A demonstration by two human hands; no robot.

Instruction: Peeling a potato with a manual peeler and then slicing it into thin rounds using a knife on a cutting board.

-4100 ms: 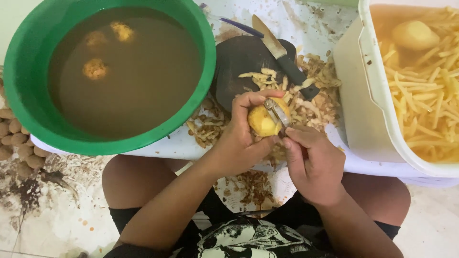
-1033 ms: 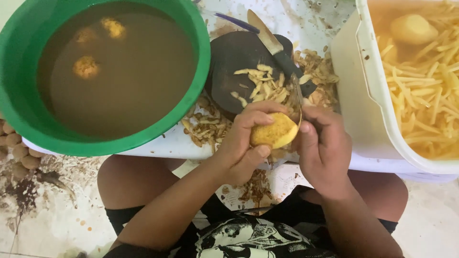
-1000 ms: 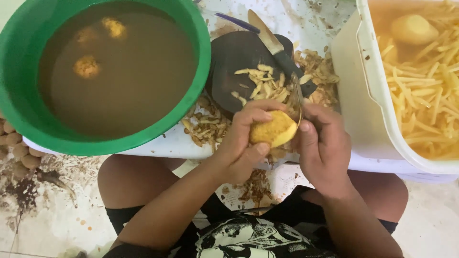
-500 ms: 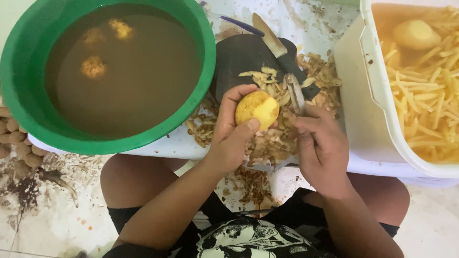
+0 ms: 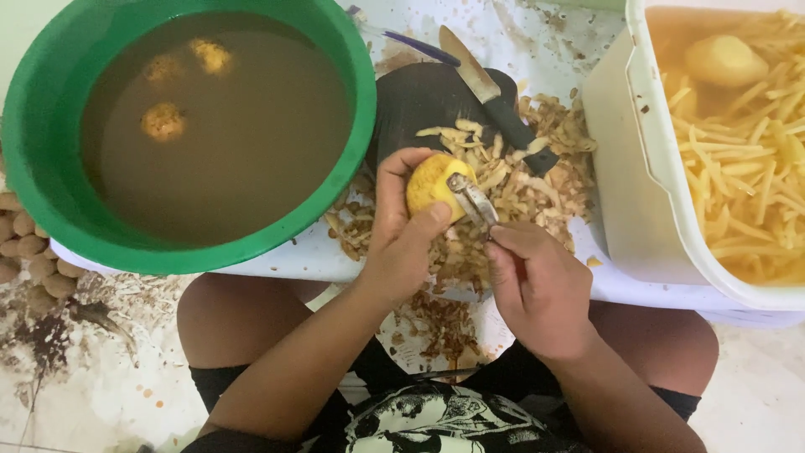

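Observation:
My left hand (image 5: pixel 401 239) grips a yellow, mostly peeled potato (image 5: pixel 429 182) above a pile of peelings (image 5: pixel 537 189). My right hand (image 5: pixel 537 281) holds a metal peeler (image 5: pixel 472 200), whose blade rests against the right side of the potato. Both hands hover over the near edge of a white table (image 5: pixel 293 256), above my knees.
A green basin (image 5: pixel 50 126) of murky water holds three unpeeled potatoes (image 5: pixel 163 122). A dark board (image 5: pixel 423 105) carries a knife (image 5: pixel 495 96) and cut strips. A white tub (image 5: pixel 662 168) at the right holds potato sticks in water. Small potatoes (image 5: pixel 25 247) lie on the floor at the left.
My right hand has brought the peeler down and left from beside the potato onto its surface. My left hand has kept the potato in nearly the same spot.

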